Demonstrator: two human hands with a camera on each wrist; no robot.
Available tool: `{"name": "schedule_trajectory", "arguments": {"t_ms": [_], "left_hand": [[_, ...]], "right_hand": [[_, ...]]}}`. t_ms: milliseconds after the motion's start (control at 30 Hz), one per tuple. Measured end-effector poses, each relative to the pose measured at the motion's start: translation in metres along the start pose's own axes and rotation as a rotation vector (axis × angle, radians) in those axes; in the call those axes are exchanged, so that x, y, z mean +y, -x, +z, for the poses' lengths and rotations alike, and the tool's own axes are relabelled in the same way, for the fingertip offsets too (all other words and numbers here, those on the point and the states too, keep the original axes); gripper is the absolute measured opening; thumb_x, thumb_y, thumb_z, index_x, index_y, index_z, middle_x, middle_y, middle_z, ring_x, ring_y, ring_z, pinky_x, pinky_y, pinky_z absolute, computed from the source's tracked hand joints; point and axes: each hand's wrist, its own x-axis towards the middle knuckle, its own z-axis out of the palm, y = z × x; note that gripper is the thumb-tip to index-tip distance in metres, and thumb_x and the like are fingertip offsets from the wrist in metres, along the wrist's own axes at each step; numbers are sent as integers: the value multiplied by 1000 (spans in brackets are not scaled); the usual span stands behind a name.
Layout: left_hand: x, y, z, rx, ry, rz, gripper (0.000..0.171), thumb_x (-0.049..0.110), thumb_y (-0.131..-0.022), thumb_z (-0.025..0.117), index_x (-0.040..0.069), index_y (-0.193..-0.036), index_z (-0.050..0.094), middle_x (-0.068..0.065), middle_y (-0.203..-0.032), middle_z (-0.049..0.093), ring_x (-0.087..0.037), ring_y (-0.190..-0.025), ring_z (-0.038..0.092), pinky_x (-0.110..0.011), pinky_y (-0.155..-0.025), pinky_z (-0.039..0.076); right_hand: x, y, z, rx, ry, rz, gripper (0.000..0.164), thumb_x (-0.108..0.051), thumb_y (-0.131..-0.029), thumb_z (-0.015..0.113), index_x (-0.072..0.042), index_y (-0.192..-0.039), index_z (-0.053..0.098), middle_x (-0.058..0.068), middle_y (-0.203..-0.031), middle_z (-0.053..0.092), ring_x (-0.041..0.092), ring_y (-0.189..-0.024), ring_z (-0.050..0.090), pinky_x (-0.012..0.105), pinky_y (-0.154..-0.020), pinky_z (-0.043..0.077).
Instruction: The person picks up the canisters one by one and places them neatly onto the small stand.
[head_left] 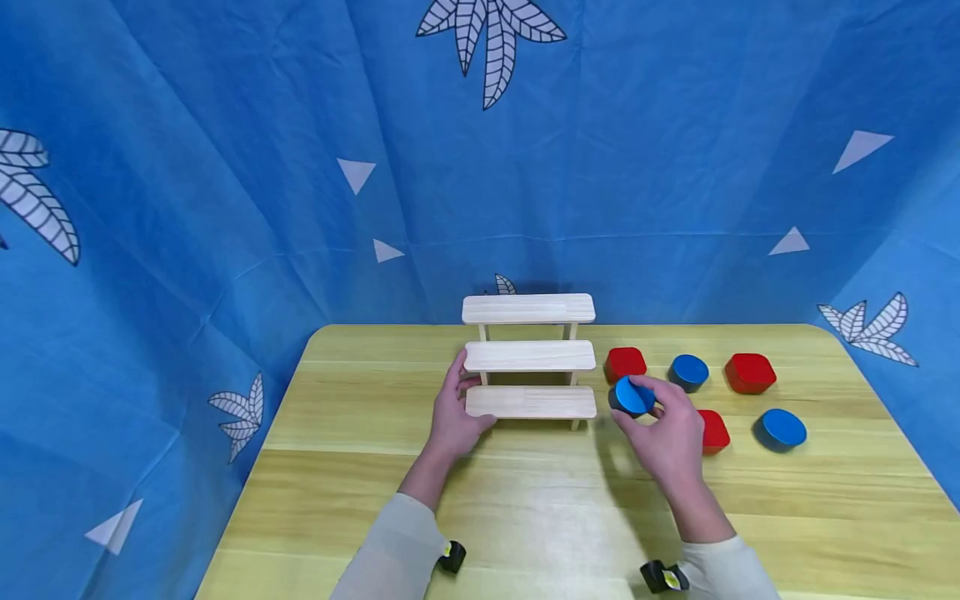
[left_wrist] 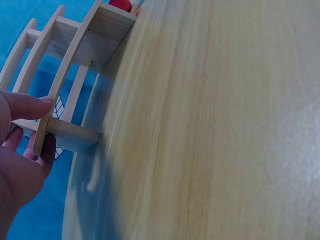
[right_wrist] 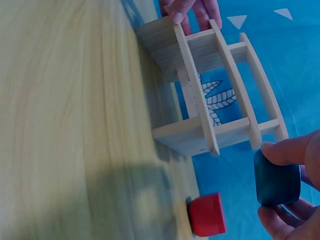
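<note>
A small three-tier wooden shelf (head_left: 530, 356) stands near the table's back edge. My left hand (head_left: 454, 414) grips its left end, thumb on the lowest plank (left_wrist: 64, 75) and fingers curled beneath. My right hand (head_left: 670, 436) pinches a blue round block (head_left: 633, 397) between thumb and fingers, raised just right of the shelf. In the right wrist view, the same block (right_wrist: 276, 178) looks dark and hangs beside the shelf's end. Close behind it on the table sits a red rounded-square block (head_left: 625, 363). Another red block (head_left: 714, 432) is partly hidden by my right hand.
Farther right on the table lie a blue round block (head_left: 688, 372), a red block (head_left: 750, 372) and another blue round block (head_left: 780, 429). A blue patterned cloth (head_left: 637, 167) hangs behind the wooden table (head_left: 540, 517).
</note>
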Motion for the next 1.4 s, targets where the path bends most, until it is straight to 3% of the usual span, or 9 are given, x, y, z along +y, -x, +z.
{"name": "schedule_trajectory", "arguments": {"t_ms": [433, 1100, 1400], "left_hand": [[0, -7, -3, 15, -14, 17, 121, -30, -63, 71, 26, -160, 23, -10, -142, 46, -30, -126, 49, -37, -91, 54], [-5, 0, -5, 5, -23, 8, 122, -29, -63, 71, 28, -160, 22, -10, -141, 46, -29, -126, 49, -35, -88, 55], [-4, 2, 0, 2, -2, 24, 120, -31, -63, 71, 24, -159, 24, -9, -141, 47, -29, -125, 49, -36, -94, 52]], "right_hand": [[-17, -16, 5, 25, -73, -61, 55, -2, -70, 90, -3, -121, 69, 18, -121, 62, 38, -111, 57, 57, -81, 56], [-36, -25, 21, 6, -115, -91, 50, -2, -70, 91, -4, -116, 72, 16, -118, 64, 35, -109, 59, 53, -84, 56], [-45, -26, 22, 14, -106, -108, 51, -4, -69, 92, -4, -116, 72, 16, -118, 64, 34, -104, 61, 50, -78, 57]]}}
